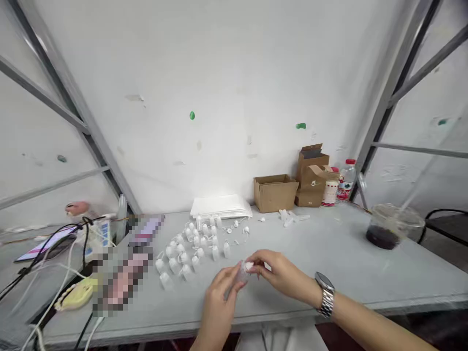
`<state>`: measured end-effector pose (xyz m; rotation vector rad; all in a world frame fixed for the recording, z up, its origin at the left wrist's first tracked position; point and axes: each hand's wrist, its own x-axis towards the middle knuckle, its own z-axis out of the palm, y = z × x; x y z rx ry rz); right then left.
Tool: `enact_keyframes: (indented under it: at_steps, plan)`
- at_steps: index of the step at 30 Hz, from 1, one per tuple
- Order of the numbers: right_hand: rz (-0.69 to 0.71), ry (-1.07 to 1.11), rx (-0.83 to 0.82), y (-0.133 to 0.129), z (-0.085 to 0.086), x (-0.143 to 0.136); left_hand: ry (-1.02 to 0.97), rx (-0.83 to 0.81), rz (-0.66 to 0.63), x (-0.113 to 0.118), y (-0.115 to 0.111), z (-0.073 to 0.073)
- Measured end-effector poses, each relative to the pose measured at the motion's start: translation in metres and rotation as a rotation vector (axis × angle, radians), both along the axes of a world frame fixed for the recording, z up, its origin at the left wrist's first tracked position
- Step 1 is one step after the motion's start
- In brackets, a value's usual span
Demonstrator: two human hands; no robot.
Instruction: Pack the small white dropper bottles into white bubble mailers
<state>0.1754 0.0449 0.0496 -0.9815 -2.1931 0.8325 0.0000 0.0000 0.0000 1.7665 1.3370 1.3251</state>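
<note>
My left hand [224,292] is closed around a small translucent bottle [242,274] above the front of the grey table. At the bottle's top, my right hand [272,272] pinches a white cap [249,266]; whether the cap is seated cannot be made out. A metal watch sits on the right wrist. To the left of my hands stand several small white bottles [185,271] with caps and loops. Behind my hands lie several loose white caps [246,230].
A stack of white sheets [219,205] lies by the wall. Cardboard boxes [275,195], a water bottle [346,180] and clear plastic pieces [288,217] are at the back right. A tub of dark liquid [383,236] stands right. Cables [69,263] and phones [148,230] lie left.
</note>
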Motion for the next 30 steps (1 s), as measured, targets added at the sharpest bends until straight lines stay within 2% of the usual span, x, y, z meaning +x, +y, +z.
enact_keyframes:
  at_steps: [5, 9, 12, 17, 21, 25, 30]
  plan:
    - [-0.101, -0.097, -0.031, -0.004, 0.003, 0.000, 0.043, 0.015, 0.007, 0.003, 0.000, 0.005]
    - [-0.022, -0.044, -0.023, -0.003, 0.005, 0.002, 0.006, -0.006, 0.032, 0.002, 0.000, 0.005]
    - [0.031, -0.052, 0.053, -0.002, 0.005, 0.004, -0.003, -0.005, 0.028, 0.001, 0.000, 0.005]
    - [-0.005, -0.129, 0.132, -0.001, -0.005, 0.002, 0.010, 0.055, 0.045, 0.003, 0.000, 0.001]
    - [-0.120, -0.075, -0.041, -0.002, -0.011, -0.003, 0.008, 0.073, 0.094, 0.007, 0.000, -0.003]
    - [-0.137, 0.025, -0.236, -0.005, -0.008, -0.006, -0.083, -0.035, 0.178, 0.007, 0.000, -0.001]
    - [-0.089, 0.142, -0.320, -0.010, -0.004, -0.006, -0.408, -0.240, 0.053, 0.002, -0.002, 0.006]
